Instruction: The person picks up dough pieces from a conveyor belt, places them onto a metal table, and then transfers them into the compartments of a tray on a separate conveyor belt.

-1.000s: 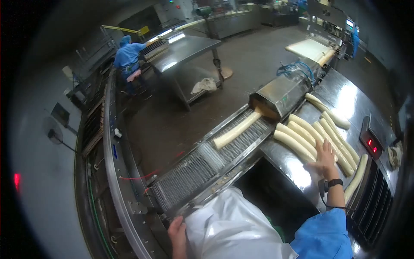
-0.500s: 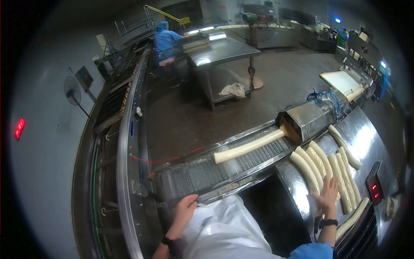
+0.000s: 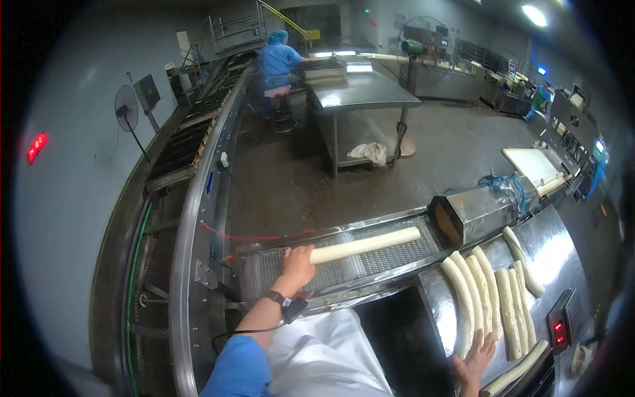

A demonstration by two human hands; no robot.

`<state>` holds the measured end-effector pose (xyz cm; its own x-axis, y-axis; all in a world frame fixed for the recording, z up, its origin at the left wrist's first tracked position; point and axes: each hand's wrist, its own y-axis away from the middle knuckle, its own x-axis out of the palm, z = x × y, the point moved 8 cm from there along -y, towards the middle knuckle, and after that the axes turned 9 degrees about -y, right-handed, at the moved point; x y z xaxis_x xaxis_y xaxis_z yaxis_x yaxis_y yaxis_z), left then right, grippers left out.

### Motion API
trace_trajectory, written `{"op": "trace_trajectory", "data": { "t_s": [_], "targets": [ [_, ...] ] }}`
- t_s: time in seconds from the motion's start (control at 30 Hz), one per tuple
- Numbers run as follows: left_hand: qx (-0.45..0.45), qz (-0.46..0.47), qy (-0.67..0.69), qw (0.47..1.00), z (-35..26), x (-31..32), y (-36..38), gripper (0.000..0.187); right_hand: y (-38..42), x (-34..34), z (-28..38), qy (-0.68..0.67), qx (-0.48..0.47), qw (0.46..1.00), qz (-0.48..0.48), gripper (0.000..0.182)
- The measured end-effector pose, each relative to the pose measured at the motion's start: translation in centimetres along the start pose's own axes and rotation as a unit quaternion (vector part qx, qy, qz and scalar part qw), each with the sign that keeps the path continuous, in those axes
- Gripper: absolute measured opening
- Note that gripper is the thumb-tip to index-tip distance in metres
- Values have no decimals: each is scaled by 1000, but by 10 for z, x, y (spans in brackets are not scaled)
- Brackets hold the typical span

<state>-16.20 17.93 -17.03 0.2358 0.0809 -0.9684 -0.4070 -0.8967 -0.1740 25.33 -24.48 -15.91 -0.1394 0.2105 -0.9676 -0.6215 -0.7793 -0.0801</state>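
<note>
Head view: no legible writing, left hand (image 3: 297, 264), half a second ago off the belt (image 3: 278, 271), now has fingers closed on the near end of the long pale smooth dough log (image 3: 364, 245) lying there, right hand (image 3: 475, 364) flat, fingers spread, on the tabletop (image 3: 549, 248) beside dough rolls (image 3: 493, 298).

factory hall with a dark, wet-looking concrete floor (image 3: 297, 178). a grey wall (image 3: 73, 218) carries a red indicator light (image 3: 36, 147) and a fan (image 3: 126, 109). a steel table (image 3: 364, 89) stands mid-floor; a ceiling lamp (image 3: 533, 14) glows at upper right.
</note>
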Motion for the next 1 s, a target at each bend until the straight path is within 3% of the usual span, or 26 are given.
{"op": "trace_trajectory", "data": {
  "t_s": [0.17, 0.27, 0.4, 0.47, 0.53, 0.6, 0.67, 0.77, 0.93, 1.0],
  "targets": [
    [-29, 28, -43, 998, -4, -12, 12, 52, -33, -3, 20, 56, 80, 992, 74, 99],
    [-16, 5, -38, 999, -16, -21, 21, 48, -60, 5, 26, 61, 62, 994, 65, 96],
    [-27, -8, 42, 999, -21, -29, 40, 28, -81, -1, 47, 24, 42, 997, 66, 92],
    [-1, 64, 26, 998, -30, -27, 54, 27, -83, -2, 49, 27, 51, 996, 67, 93],
    [6, 67, 55, 996, -19, -26, 69, 32, -83, 4, 40, 8, 41, 997, 69, 92],
    [-47, 10, 77, 996, 2, -43, 83, 36, -73, 7, 25, -1, 29, 996, 79, 91],
    [-82, 28, 83, 993, 28, -50, 95, 42, -57, 5, 20, -9, 15, 996, 90, 90],
    [-51, 5, 42, 998, 56, -58, 118, 44, -30, -5, 25, 27, 30, 997, 65, 87],
    [-112, -40, -2, 993, 83, -62, 138, 46, -17, 4, 16, 34, 20, 999, -9, 81],
    [-91, -42, -36, 994, 77, -68, 138, 45, -19, 7, 17, 68, 43, 996, 26, 80]
  ]
}}
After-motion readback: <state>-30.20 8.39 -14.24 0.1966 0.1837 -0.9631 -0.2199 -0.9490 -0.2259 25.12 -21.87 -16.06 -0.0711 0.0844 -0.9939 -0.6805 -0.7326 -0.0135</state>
